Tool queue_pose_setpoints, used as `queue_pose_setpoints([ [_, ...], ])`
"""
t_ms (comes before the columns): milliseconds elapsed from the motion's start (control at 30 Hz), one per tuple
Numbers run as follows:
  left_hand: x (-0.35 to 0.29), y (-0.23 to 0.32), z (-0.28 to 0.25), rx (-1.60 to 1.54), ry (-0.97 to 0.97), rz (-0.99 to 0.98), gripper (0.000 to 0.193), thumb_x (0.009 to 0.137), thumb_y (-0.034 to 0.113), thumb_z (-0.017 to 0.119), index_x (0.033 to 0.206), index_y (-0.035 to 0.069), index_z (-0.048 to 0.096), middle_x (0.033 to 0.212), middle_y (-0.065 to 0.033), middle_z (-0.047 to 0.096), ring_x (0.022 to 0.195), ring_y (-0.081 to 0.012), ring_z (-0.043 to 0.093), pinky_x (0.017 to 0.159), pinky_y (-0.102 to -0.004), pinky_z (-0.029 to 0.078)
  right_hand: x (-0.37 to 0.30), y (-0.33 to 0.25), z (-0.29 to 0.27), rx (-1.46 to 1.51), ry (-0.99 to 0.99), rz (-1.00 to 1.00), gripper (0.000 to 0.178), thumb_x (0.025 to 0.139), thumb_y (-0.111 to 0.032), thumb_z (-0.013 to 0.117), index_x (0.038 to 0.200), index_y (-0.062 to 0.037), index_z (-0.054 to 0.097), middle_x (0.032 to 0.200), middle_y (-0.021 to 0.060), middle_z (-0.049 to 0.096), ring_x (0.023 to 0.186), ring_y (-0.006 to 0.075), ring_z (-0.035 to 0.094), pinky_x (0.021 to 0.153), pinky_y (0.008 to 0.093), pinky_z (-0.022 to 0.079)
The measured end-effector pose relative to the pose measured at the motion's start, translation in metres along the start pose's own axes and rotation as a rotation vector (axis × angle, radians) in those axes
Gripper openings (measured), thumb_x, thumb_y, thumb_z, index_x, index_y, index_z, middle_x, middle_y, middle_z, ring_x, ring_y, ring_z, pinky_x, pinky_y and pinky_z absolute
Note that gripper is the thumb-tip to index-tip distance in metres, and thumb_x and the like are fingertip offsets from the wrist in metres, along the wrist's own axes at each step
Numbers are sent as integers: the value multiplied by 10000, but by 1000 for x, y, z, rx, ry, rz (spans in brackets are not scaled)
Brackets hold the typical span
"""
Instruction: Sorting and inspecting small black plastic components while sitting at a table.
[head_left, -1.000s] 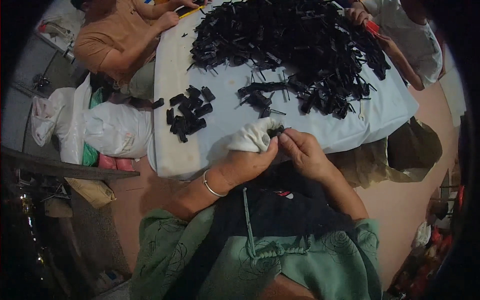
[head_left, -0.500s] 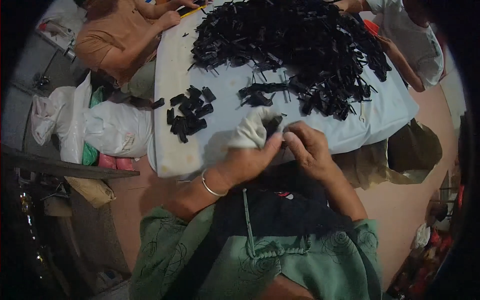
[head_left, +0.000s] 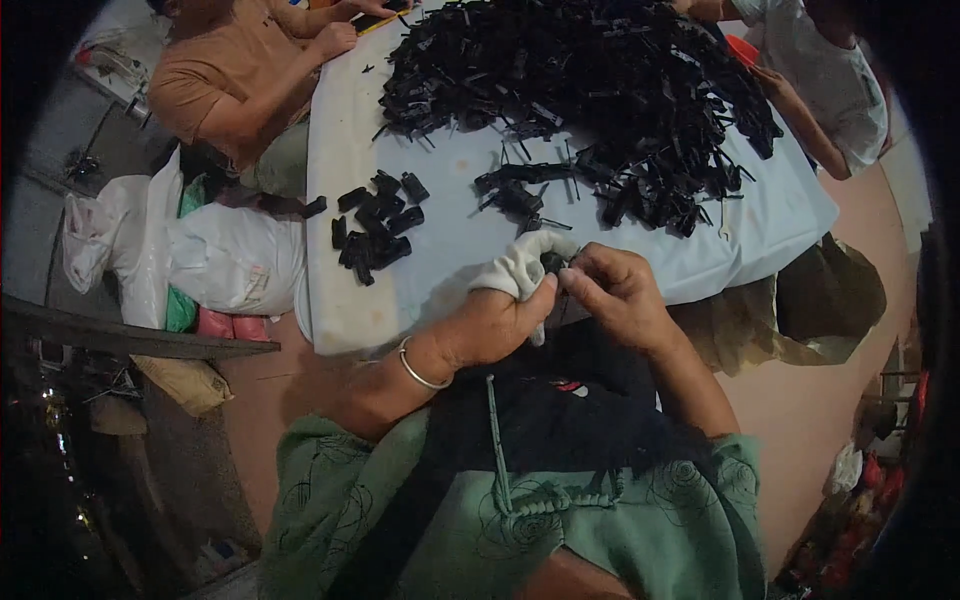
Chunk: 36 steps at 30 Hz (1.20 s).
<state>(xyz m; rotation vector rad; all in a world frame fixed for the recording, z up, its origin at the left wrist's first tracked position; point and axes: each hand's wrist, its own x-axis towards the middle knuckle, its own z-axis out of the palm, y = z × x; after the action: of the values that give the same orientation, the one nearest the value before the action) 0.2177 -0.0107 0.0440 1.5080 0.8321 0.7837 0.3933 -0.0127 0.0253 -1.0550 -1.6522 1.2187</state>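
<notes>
Just past the table's near edge, my left hand (head_left: 497, 325), its fingers covered by white glove fabric (head_left: 515, 266), is closed on a small black plastic part (head_left: 553, 262). Most of that part is hidden by glove and fingers. My right hand (head_left: 628, 297) is bare, with thumb and forefinger pinched together against the part; whether a smaller piece sits in the pinch cannot be made out. Beyond the glove lie black parts with thin rods (head_left: 520, 180). To their left is a group of short, blocky black parts (head_left: 372, 228).
A big heap of black parts (head_left: 570, 70) covers the far side of the cloth-covered table (head_left: 430, 285). A wrench (head_left: 725, 222) lies toward the right. Two people sit at the far corners, one near an orange-red container (head_left: 741, 50). White sacks (head_left: 235, 262) stand left; brown sacking (head_left: 830, 310) hangs right.
The black part stood up out of my left hand and is now turned, mostly hidden in the glove. My gloved fingers have shifted slightly right, and my right hand stays pinched beside them.
</notes>
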Motion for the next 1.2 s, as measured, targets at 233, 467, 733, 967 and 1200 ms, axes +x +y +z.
queue_pose_setpoints([
  [233, -1, -3, 0, 12, 22, -42, 293, 854, 48, 449, 1144, 24, 415, 862, -40, 519, 668, -103, 515, 583, -250, 435, 0, -4, 3, -192, -78, -50, 259, 899, -172, 455, 737, 26, 499, 622, 197, 489, 526, 329, 445, 514, 371, 380],
  [467, -2, -21, 4, 547, 281, 358, 273, 806, 34, 499, 1075, 4, 459, 767, -36, 501, 692, -92, 478, 611, -249, 424, 8, 5, 21, -196, -15, -70, 252, 891, -171, 471, 736, 25, 503, 613, 203, 493, 534, 353, 450, 521, 380, 387],
  [733, 0, -4, -22, 549, 257, 271, 270, 778, 50, 528, 1047, 20, 513, 775, -136, 538, 698, -237, 546, 635, -307, 445, 7, -10, 1, -414, -19, -128, 221, 847, -198, 534, 755, 2, 523, 655, 192, 524, 599, 350, 535, 532, 403, 407],
  [967, -2, 1, -74, 1535, 526, 287, 351, 659, 80, 624, 1006, 40, 582, 936, -183, 551, 749, -333, 546, 677, -393, 452, 4, 14, 13, -909, -20, -235, 168, 793, -162, 612, 851, -19, 545, 652, 160, 540, 559, 281, 544, 507, 347, 423],
  [1200, 0, -25, -6, 161, 231, 208, 266, 865, 109, 538, 1109, 23, 479, 874, -11, 537, 745, -40, 465, 625, -195, 403, 5, 6, 15, -249, 50, -97, 142, 788, -113, 599, 792, 2, 516, 633, 146, 508, 545, 287, 506, 502, 330, 401],
])
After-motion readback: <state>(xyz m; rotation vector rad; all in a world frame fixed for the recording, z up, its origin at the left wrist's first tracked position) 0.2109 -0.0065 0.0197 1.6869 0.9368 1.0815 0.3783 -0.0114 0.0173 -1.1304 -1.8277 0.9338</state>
